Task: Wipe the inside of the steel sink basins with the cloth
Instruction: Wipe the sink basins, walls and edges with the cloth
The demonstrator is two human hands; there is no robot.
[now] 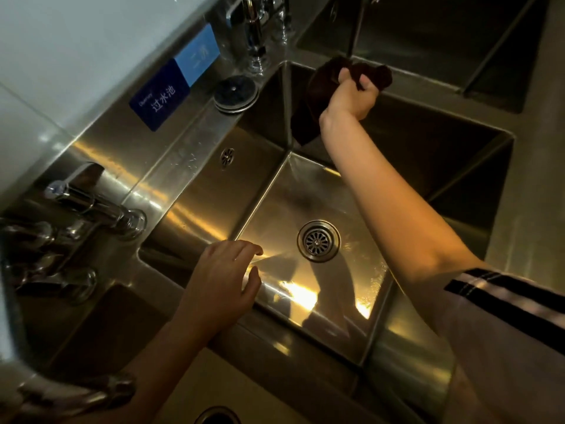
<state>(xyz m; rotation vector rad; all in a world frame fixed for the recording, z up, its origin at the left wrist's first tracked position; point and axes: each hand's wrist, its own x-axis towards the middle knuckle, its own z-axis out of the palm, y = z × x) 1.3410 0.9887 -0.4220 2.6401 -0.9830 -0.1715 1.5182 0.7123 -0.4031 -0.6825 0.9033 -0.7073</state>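
A steel sink basin (269, 191) with a round drain (319, 241) fills the middle of the view. My right hand (351, 96) grips a dark brown cloth (308, 105) high against the basin's far wall, near its back corner. The cloth hangs down below the hand. My left hand (224, 283) rests on the divider rim at the basin's near left side, fingers spread and relaxed, holding nothing. Another basin (434, 41) lies beyond, and a third basin's drain (217, 416) shows at the bottom edge.
Chrome taps (94, 206) jut from the backsplash on the left, and more taps (253, 35) stand at the top. A round drain plug (234, 94) lies on the ledge. Blue labels (159, 97) are stuck on the backsplash.
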